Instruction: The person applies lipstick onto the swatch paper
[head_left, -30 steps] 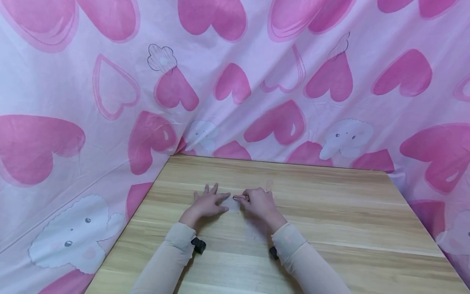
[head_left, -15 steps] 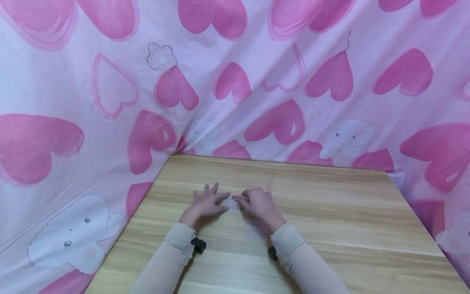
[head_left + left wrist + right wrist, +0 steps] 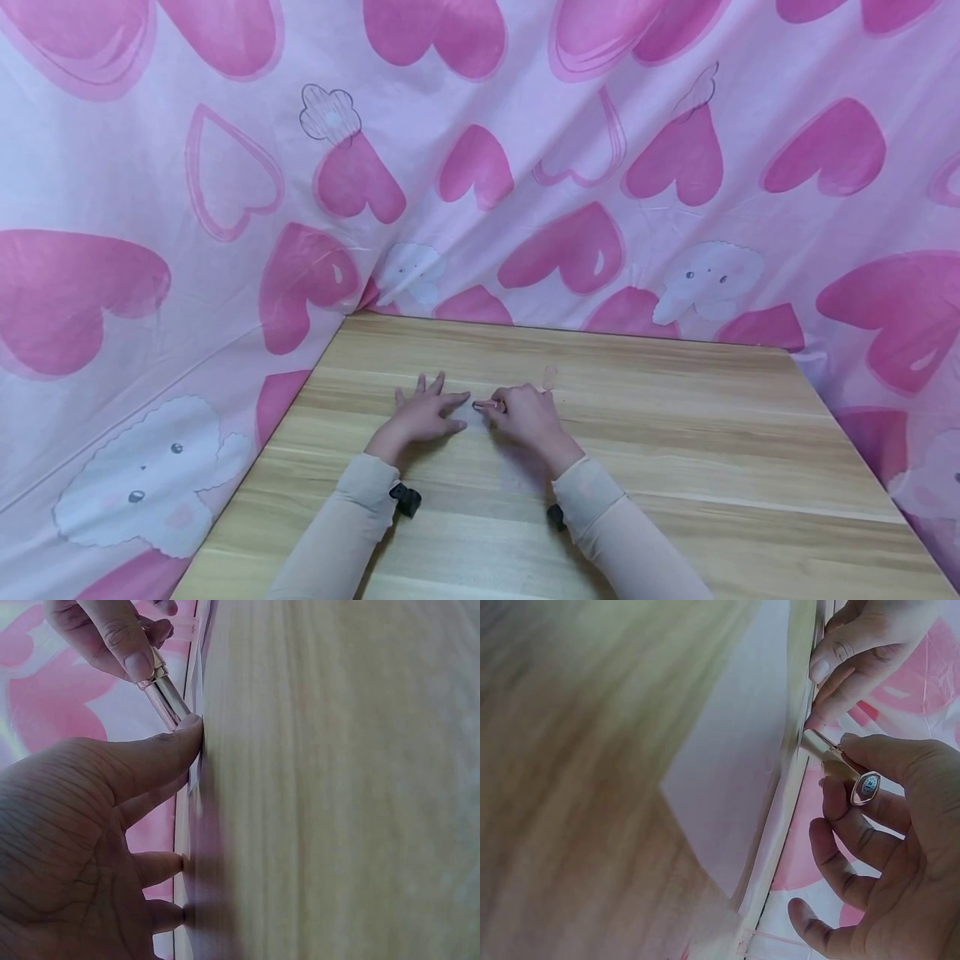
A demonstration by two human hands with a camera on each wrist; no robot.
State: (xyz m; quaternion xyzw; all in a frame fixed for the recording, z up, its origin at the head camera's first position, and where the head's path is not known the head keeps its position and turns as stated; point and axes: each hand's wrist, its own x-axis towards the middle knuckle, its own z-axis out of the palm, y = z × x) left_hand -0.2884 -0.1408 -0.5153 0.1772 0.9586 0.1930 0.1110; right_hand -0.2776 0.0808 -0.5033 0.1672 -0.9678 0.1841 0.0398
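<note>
My right hand pinches a lipstick between thumb and fingers, its metallic gold-pink tube tilted toward the left hand. A small label shows on its angular end in the right wrist view. The tube's far end is low over a thin pale sheet on the table. My left hand lies with fingers spread, fingertips down at the sheet's left side and the table. Its thumb overlaps the far end of the lipstick in the left wrist view, which hides the tip there.
A clear, pink-edged cap-like piece lies on the wooden table just beyond the right hand. A pink cloth with hearts hangs behind and to both sides. Black camera mounts sit at both wrists.
The right hand has shifted very slightly left with the lipstick, its far end moving a little toward the left hand. The left hand stays in place.
</note>
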